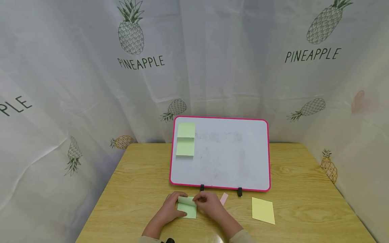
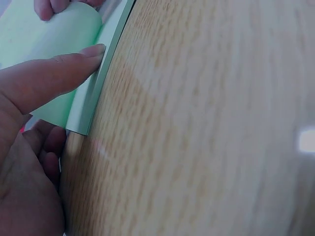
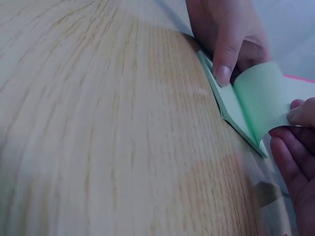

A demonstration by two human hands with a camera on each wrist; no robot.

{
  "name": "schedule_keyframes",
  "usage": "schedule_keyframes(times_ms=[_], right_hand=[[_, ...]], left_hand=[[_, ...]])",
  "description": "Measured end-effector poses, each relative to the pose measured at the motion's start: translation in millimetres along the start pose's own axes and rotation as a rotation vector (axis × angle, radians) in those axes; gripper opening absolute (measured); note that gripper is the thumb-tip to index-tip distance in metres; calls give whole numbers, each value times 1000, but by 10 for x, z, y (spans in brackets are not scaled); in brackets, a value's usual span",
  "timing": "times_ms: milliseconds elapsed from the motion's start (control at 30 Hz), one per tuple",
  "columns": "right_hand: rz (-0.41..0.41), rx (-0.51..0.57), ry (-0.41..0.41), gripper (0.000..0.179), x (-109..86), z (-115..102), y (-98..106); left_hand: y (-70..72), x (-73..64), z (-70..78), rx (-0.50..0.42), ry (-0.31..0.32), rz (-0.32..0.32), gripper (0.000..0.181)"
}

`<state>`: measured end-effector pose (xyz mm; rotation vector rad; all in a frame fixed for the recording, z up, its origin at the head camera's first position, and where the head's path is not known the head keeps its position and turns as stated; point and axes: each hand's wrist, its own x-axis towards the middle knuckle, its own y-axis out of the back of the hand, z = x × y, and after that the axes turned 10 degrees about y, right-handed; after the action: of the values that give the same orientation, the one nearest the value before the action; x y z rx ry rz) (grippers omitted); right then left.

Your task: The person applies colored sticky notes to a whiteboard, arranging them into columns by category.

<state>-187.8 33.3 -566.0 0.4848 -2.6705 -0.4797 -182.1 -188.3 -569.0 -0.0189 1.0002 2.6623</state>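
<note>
To free the thin, curled pale-green paper top sheet (image 1: 186,200) without creasing it, I judge it best to draw it back slowly and evenly with my right grip (image 1: 211,204), which pinches its edge, while my left grip (image 1: 170,208) holds the square pale-green sticky-note pad (image 1: 189,212) steady, thumb over its near edge and fingers at its far side. The pad lies on the wood-grain worktop (image 1: 133,189) between my two grips, on the near side of the pink-framed rectangular whiteboard (image 1: 228,155).
</note>
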Motion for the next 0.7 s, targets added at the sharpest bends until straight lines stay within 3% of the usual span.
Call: schedule_keyframes(times_ms=[400, 700], right_hand=[[114, 110, -100, 10, 45, -9, -4], [232, 90, -139, 11, 77, 6, -25]], left_hand=[[-22, -5, 17, 27, 56, 39, 83], [-38, -10, 43, 28, 73, 55, 82]])
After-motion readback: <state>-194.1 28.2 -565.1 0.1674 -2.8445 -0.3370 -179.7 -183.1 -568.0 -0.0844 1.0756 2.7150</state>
